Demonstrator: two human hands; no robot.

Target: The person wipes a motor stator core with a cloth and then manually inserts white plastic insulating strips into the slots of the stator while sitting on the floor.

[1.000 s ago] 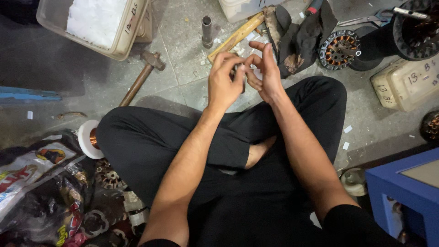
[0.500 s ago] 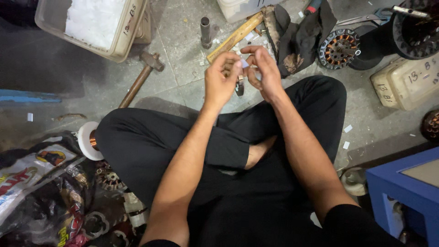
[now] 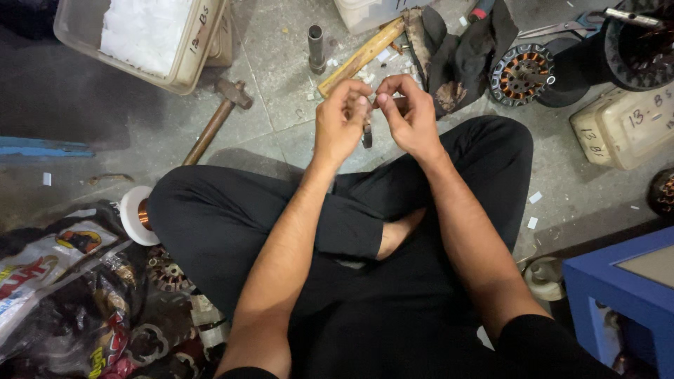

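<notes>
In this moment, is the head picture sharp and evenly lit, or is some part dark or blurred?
Head view: hands sharp, left hand and right hand well lit; the small dark object between them too small to identify; floor at upper left in shadow.

A single camera sits on the person's head and looks almost straight down over crossed legs to the floor (image 3: pixel 281 126). It is close: the forearms run up from the bottom edge, and the left hand (image 3: pixel 338 126) and right hand (image 3: pixel 411 116) meet just above the middle. With only this view, no second one shares the scene.
</notes>
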